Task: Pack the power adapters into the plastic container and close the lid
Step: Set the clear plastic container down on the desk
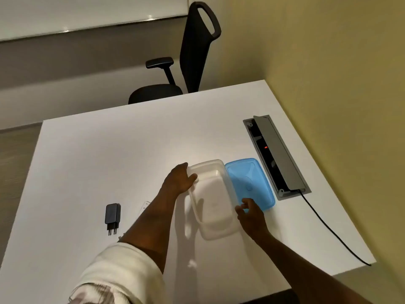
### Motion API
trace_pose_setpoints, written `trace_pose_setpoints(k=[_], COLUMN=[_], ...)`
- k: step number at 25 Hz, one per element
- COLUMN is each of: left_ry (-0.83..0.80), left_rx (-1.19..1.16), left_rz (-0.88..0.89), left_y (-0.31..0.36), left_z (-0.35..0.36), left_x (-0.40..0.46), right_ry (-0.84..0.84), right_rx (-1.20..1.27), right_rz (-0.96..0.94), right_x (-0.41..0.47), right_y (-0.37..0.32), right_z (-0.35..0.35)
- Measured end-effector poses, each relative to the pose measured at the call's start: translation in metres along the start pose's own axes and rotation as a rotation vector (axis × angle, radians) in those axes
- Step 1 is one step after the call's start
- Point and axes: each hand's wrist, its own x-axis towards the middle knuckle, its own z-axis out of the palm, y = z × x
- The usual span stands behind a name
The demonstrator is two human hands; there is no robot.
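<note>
A clear plastic container (211, 198) sits open and empty on the white table (98, 154). My left hand (180, 179) grips its far left rim, thumb inside the wall. My right hand (251, 212) is at the container's near right side, fingers curled at the near corner of the blue lid (248, 183), which lies flat beside the container on the right. A black power adapter (112, 217) lies on its back at the left, prongs toward me. A white adapter (144, 207) peeks out from behind my left forearm, mostly hidden.
An open grey cable box (277, 156) is set into the table at the right, with a black cable (328, 229) running off the near right edge. A black office chair (186, 62) stands behind the table. A wall runs along the right side.
</note>
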Motion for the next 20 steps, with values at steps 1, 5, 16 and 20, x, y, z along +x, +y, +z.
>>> trace_pose_setpoints(k=[1, 5, 16, 20], left_ry=[0.006, 0.036, 0.173, 0.175], left_rx=[0.001, -0.033, -0.384, -0.518], left_rz=[0.005, -0.025, -0.203, -0.229], left_y=[0.001, 0.001, -0.059, -0.083], left_z=[0.001, 0.005, 0.019, 0.038], left_x=[0.002, -0.001, -0.084, -0.129], right_ry=[-0.012, -0.051, -0.074, -0.056], right_rx=[0.054, 0.126, 0.098, 0.032], right_rz=[0.021, 0.035, -0.028, -0.08], right_x=[0.003, 0.005, -0.006, -0.007], right_y=[0.001, 0.0, -0.001, -0.014], right_z=[0.0, -0.002, 0.002, 0.002])
